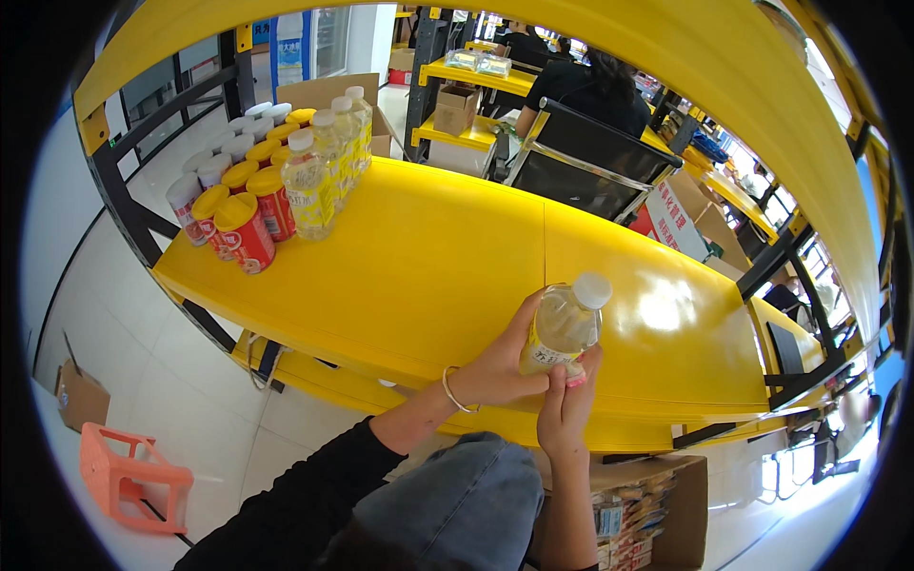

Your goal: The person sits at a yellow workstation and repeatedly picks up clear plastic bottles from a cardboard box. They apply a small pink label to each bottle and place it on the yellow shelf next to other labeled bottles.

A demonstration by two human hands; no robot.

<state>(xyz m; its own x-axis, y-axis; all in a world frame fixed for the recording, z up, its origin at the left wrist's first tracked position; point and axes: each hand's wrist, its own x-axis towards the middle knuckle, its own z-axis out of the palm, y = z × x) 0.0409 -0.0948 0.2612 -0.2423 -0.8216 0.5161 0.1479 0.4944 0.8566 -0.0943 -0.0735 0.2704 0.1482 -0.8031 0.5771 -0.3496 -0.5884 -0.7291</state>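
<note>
Both my hands hold one clear plastic bottle (569, 322) with a white cap and a yellow label, upright with a slight tilt, above the near side of the yellow shelf (419, 276). Around its left side my left hand (509, 360) is wrapped. My right hand (568, 404) is closed on the lower right of the bottle, its thumb against the label; something small and pink-red shows by its fingertips, too small to make out. On the shelf's far left, several similar bottles (309, 188) stand in a row beside red cans with yellow lids (246, 233).
Pale cans with white lids (186, 202) stand at the shelf's left edge. Below me is an open carton (681, 514) of packets. A pink stool (133, 481) is on the floor at left. Beyond the shelf, a person in black (595, 95) sits on a black chair (590, 167).
</note>
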